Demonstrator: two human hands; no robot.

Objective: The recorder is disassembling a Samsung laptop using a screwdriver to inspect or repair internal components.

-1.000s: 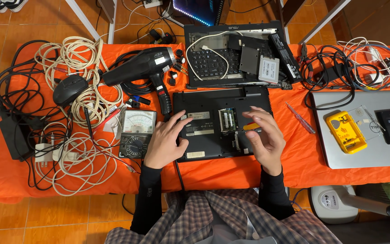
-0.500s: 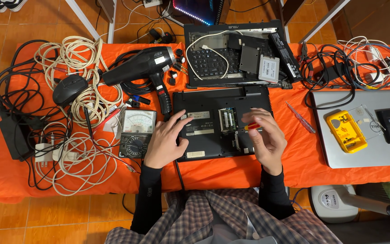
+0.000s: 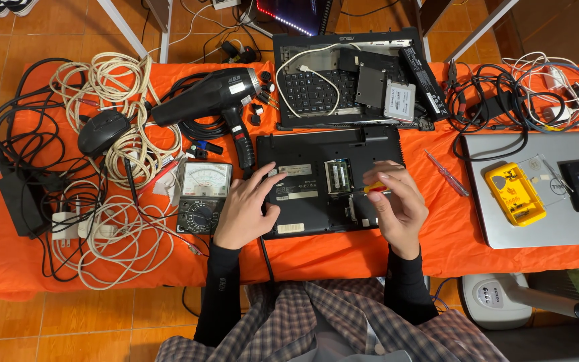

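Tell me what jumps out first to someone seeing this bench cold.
The orange cloth covers the whole table. At its middle lies an upturned black laptop: the left hand rests on its left edge, and the right hand holds an orange-handled screwdriver over it. To the left sit a black hair dryer and heaps of white cables.
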